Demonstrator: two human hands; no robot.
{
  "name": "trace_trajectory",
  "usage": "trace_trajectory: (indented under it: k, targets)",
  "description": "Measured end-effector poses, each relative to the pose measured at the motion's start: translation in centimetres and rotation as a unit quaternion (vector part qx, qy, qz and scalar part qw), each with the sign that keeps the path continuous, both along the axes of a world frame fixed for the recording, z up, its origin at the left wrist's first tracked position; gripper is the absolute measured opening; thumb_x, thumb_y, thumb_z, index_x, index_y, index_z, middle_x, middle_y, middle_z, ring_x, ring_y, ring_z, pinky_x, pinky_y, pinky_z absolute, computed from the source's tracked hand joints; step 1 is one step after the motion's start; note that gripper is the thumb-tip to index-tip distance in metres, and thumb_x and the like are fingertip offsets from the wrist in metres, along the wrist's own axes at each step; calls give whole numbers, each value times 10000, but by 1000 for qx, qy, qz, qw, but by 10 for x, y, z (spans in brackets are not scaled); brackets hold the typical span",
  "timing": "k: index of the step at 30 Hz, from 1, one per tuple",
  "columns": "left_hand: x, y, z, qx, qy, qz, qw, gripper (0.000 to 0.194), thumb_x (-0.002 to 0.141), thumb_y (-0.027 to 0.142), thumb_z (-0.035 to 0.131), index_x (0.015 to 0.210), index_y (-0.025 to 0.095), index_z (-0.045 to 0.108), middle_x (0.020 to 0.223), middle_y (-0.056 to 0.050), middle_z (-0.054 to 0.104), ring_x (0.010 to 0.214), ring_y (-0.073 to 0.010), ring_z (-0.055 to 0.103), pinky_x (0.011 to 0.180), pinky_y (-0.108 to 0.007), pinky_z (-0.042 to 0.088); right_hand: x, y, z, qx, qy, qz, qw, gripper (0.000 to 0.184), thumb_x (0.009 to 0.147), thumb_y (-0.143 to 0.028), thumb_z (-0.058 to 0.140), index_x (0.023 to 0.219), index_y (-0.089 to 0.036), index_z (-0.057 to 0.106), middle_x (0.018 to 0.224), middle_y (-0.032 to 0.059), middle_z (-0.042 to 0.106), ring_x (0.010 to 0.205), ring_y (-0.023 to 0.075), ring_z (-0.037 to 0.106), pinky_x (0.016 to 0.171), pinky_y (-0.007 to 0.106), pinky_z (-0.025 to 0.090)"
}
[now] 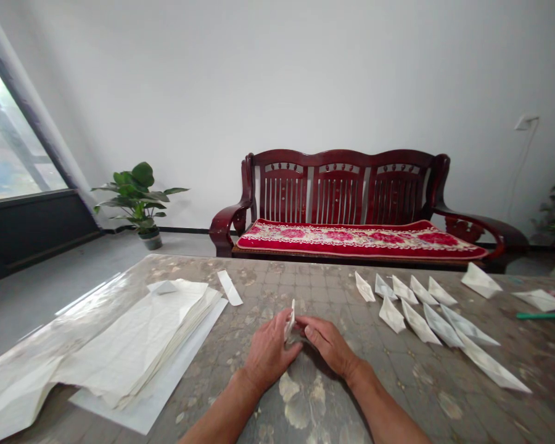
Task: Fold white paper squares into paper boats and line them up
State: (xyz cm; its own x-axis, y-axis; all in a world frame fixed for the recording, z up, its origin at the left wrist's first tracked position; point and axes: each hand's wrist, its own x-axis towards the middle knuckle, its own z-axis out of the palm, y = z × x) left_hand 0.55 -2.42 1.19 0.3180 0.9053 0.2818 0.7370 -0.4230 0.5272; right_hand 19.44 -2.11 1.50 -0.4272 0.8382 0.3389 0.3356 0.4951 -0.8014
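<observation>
My left hand [269, 353] and my right hand [327, 345] meet at the middle of the table, both pinched on a small folded piece of white paper [290, 320] that stands up between them. A thick stack of white paper sheets [143, 336] lies to the left of my left hand. To the right of my right hand, several folded paper boats [420, 308] lie in rows on the table.
The patterned table [314, 394] has a glossy top. A loose paper strip [230, 287] lies behind the stack. A green pen [539, 316] rests at the far right. Beyond the table stand a dark wooden bench with a red cushion [351, 209] and a potted plant [139, 200].
</observation>
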Motion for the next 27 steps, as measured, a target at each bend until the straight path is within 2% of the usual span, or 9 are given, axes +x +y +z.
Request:
trace_trajectory:
  k: [4,7,9,11,13,16,18,23,27]
  targets:
    - [-3,6,-9,-31,-128,16,991,414,908,272,421,1312,222,494,1198,-79,671,1089,-220,643,935,-346,489,-8,-1,0,21,15,-28,999,404,979,-425,374,1150,-229,683,1106,77,696,1033,210,620,938,346,457]
    - [-3,12,-16,-39,-269,72,960,402,885,358,489,1239,190,573,1155,-94,692,1053,-240,653,935,-369,496,-5,4,-6,26,37,-136,990,363,952,-400,417,1129,-208,669,1127,92,669,1028,209,607,914,335,466]
    - [-2,16,-19,-61,-359,88,927,438,837,412,573,1198,165,602,1111,-103,704,1011,-251,660,918,-376,507,0,8,-12,0,44,-175,984,398,918,-400,462,1240,-208,595,1223,98,623,1000,206,608,864,329,485]
    - [2,18,-21,-105,-435,74,891,519,801,455,629,1217,148,588,1093,-111,705,973,-252,667,883,-373,525,3,10,-16,-48,60,-163,984,495,893,-393,487,1356,-216,486,1224,90,624,936,191,624,822,321,499]
    - [5,18,-22,-157,-490,50,856,616,786,486,653,1282,141,535,1103,-118,699,946,-250,674,845,-369,542,2,10,-18,-86,65,-128,986,585,851,-349,539,1408,-220,417,1094,60,677,857,180,637,789,311,505]
    - [9,17,-24,-205,-525,21,826,697,815,495,623,1380,140,421,1135,-129,684,929,-248,679,832,-383,547,-5,9,-19,-94,40,-107,989,617,764,-237,597,1367,-226,468,887,4,703,752,171,631,736,290,496]
    - [8,19,-28,-199,-514,18,834,694,835,469,599,1406,140,380,1169,-137,667,971,-250,667,865,-394,532,-9,9,-20,-85,24,-126,988,575,750,-204,580,1321,-225,520,785,-19,684,683,159,606,685,273,477]
    - [3,26,-38,-119,-423,65,896,634,793,370,630,1354,145,439,1241,-135,624,1113,-257,596,966,-403,462,-8,12,-25,-62,13,-177,982,563,766,-225,552,1329,-205,537,595,-66,521,558,131,484,577,242,401]
    - [1,27,-36,-106,-391,95,909,576,787,345,601,1315,147,485,1123,-102,662,986,-233,627,866,-361,486,-6,14,-24,-51,21,-193,980,542,768,-232,547,1309,-199,559,567,-79,443,535,121,438,546,233,359]
